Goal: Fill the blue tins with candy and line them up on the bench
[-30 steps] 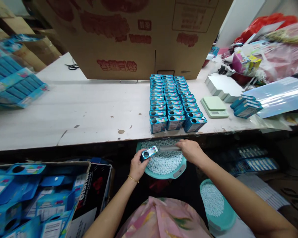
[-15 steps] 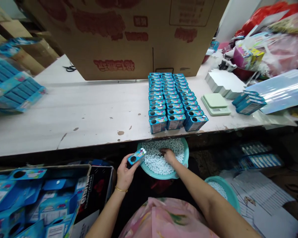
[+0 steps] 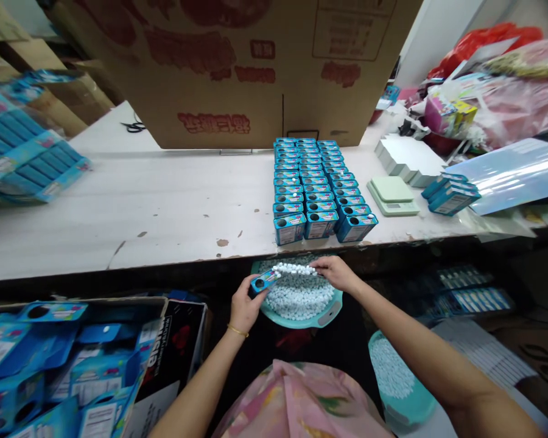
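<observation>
Lap: pink patterned cloth [image 3: 296,404] fills the bottom of the view, right below both arms.
Left hand [image 3: 245,307]: a thin gold bangle [image 3: 236,331] circles the wrist; the fingers [image 3: 251,287] curl round and grip a blue tin [image 3: 263,281], tilted low over the basin.
Right hand [image 3: 335,274]: the fingers [image 3: 320,263] pinch together at the end of a straight row of white pellets [image 3: 296,269]; whatever carries the row is hidden.
Row and tin: the row's far end touches the tin's top end.
Basin: a teal basin [image 3: 329,313] heaped with white pellets sits under both hands.
Beside: a second teal basin [image 3: 420,404] sits to the right; a carton [image 3: 178,347] of blue tin packaging sits to the left.
Tabletop [image 3: 119,219]: ranks of blue tins [image 3: 319,188] stand upright near the edge, a green digital scale [image 3: 391,196] just beside them, and a big cardboard carton [image 3: 219,73] behind.
</observation>
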`<state>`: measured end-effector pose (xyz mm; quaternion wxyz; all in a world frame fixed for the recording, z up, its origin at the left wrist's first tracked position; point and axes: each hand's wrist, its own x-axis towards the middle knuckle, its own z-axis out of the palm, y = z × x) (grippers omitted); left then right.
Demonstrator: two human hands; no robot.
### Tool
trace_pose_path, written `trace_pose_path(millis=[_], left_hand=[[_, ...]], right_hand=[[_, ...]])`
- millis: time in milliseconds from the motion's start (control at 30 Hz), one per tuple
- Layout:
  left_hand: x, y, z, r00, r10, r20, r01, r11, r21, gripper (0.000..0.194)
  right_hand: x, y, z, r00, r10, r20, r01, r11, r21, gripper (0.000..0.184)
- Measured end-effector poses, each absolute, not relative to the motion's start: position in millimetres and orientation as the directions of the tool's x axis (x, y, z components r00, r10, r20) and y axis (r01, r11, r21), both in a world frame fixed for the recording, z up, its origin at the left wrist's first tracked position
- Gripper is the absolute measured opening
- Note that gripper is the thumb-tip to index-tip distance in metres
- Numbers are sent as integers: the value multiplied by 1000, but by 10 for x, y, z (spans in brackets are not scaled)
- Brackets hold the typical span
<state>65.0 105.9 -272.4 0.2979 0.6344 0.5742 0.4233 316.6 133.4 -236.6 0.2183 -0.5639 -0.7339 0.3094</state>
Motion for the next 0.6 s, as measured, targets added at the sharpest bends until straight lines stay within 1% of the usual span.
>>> trace_pose_path(millis=[67, 167, 233, 300, 367, 433, 600], left_hand=[[732, 1076, -2713, 12, 981, 194, 516, -172, 839, 33], [824, 1082, -2702, 41, 978, 204, 556, -192, 809, 33], [863, 1076, -2703, 55, 973, 222, 570, -213, 794, 34], [886, 1065, -2712, 67, 969, 239, 581, -233, 780, 34], [895, 1053, -2725, 75, 967, 245, 589, -241, 771, 35], [891, 1044, -2739, 77, 966, 247, 590, -244, 769, 36], [861, 1035, -2768, 71, 962, 265, 579, -256, 774, 33]], right_hand=[[3131, 1308, -2118, -335, 941, -53, 759, 235, -608, 30], [3002, 1248, -1799, -386, 913, -129, 875, 319, -363, 33], [2890, 1198, -1642, -407, 899, -164, 906, 375, -195, 32], [2774, 1150, -1533, -424, 889, -174, 905, 418, -75, 29], [2671, 1111, -1464, -440, 881, -175, 895, 446, -3, 27], [2591, 1080, -1423, -453, 875, -173, 884, 466, 40, 26], [2566, 1018, -1354, -466, 867, -178, 873, 483, 71, 24]])
